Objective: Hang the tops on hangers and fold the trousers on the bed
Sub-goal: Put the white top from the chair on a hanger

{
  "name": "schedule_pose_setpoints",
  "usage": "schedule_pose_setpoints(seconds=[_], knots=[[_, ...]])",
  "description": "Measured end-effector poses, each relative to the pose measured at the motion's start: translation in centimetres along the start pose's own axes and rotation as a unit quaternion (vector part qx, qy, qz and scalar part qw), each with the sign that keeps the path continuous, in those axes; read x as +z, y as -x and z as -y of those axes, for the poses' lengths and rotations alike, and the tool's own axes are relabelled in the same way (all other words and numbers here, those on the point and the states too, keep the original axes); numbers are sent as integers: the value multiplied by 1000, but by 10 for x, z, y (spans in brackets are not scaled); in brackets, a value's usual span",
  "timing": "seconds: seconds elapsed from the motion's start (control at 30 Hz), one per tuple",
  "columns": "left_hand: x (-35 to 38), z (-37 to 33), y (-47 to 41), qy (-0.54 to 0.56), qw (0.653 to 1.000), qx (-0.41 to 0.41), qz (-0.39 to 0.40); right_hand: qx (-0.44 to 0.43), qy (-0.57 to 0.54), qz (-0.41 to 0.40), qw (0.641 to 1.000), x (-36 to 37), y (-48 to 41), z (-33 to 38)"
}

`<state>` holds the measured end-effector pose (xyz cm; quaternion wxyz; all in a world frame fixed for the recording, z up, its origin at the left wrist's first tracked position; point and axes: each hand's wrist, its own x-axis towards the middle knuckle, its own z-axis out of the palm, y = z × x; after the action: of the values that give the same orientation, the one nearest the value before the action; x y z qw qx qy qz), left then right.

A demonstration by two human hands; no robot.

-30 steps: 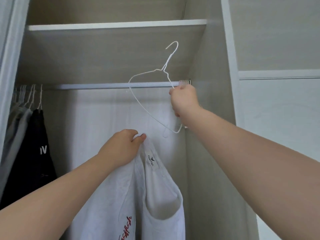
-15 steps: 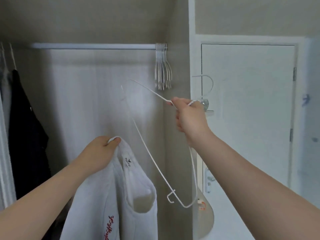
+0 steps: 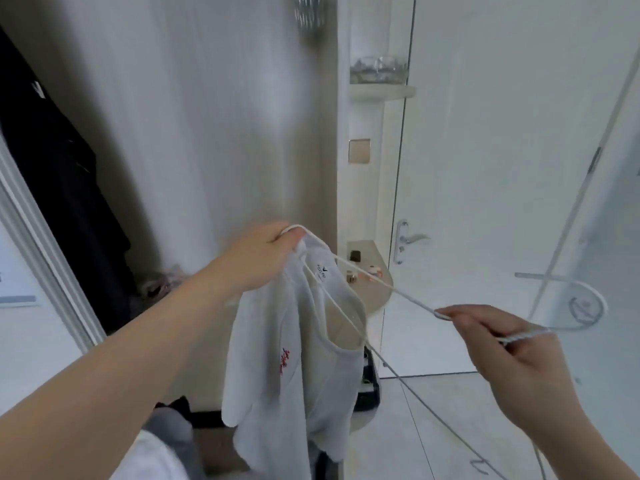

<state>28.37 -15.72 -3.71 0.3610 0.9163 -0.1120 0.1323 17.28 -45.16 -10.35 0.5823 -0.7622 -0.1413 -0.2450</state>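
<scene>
The white top (image 3: 263,362) hangs in the air in front of the open wardrobe (image 3: 207,116), held up by the left hand (image 3: 263,261), whose fingers are curled round a bunch of cloth at the neckline, just beside the small label (image 3: 322,270) sewn inside the collar. Red lettering (image 3: 284,362) runs down the front of the top, and its lower part drops below the left forearm. The right hand (image 3: 516,362) is lower and off to the right, apart from the cloth; thumb and fingers pinch the thin white wire hanger (image 3: 408,297) at its twisted neck, with the hook (image 3: 588,306) curving away beyond the knuckles. The hanger lies tilted between the two hands: one shoulder end reaches up to the fingers of the left hand at the collar, one wire arm passes down inside the neck opening of the top, and the long bottom wire slants on towards the lower right edge of the view. Behind the top, a dark garment (image 3: 52,150) hangs at the left side of the wardrobe, and a bundle of spare hangers (image 3: 308,12) shows at the top edge. To the right of the wardrobe stands a set of rounded corner shelves (image 3: 379,289) with small items on the lower one and a glass bowl (image 3: 377,69) on the upper one, next to a white door (image 3: 485,168) with a metal handle (image 3: 407,240)
</scene>
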Motion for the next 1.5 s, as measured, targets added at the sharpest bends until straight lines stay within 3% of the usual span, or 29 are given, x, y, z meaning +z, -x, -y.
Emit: schedule_pose_setpoints(seconds=[0.27,0.47,0.73,0.83,0.93,1.1,1.23,1.33,1.5], knots=[[86,-39,56,-92,984,99,119,-3,112,102,988,-78,27,-23],[147,-95,95,-38,981,114,155,41,104,172,979,-77,51,-50],[165,-126,112,-100,946,172,255,39,71,32,996,-122,70,-49],[161,-120,111,-242,919,238,198,58,44,14,997,-140,69,-51],[169,-121,121,-274,912,273,139,57,16,21,998,-145,68,-54],[202,-149,141,-288,899,275,184,43,-39,108,992,-119,68,-49],[200,-131,134,-255,922,254,146,73,-77,99,989,-122,61,-54],[196,-114,137,-171,958,204,107,67,6,95,993,-126,69,-66],[187,-101,148,-77,985,156,15,-6,69,-27,997,-125,100,-84]])
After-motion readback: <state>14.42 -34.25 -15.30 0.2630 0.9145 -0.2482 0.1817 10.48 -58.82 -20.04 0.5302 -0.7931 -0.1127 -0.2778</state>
